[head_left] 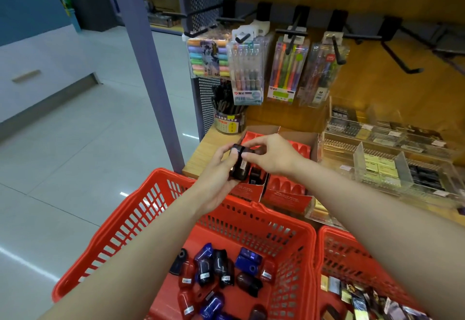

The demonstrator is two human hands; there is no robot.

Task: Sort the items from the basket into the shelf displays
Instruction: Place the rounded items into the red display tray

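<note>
Centre of frame: both hands meet over the near edge of the wooden shelf point(201, 153). Left hand point(216, 181) grips a black sharpener point(239, 162), fingers curled round its lower left side. Right hand point(269, 155) pinches the sharpener's upper end from the right, fingertips curled over it.

Sharpener: long axis runs roughly top to bottom of the frame, slightly tilted; rounded end toward the upper left, white label strip facing the camera.

Just behind and below the hands: red display box point(281, 194) with moulded slots, sitting on the shelf. One dark sharpener already stands in a slot under the right hand; slots to the right and rear look unfilled. Cardboard flaps stand up at the box's rear and right edges.

Lower centre: red basket point(141, 219), rim touching or just beside the shelf's front edge (cannot tell which). Loose sharpeners point(221, 269), black, blue and red, lie on its floor. A second red basket point(334, 249) sits just to the right, holding small flat packets.

Upper centre: pen packs point(247, 68) hang from black hooks above the box. Clear acrylic bins point(382, 158) bound the right side. Open tiled floor at left.
</note>
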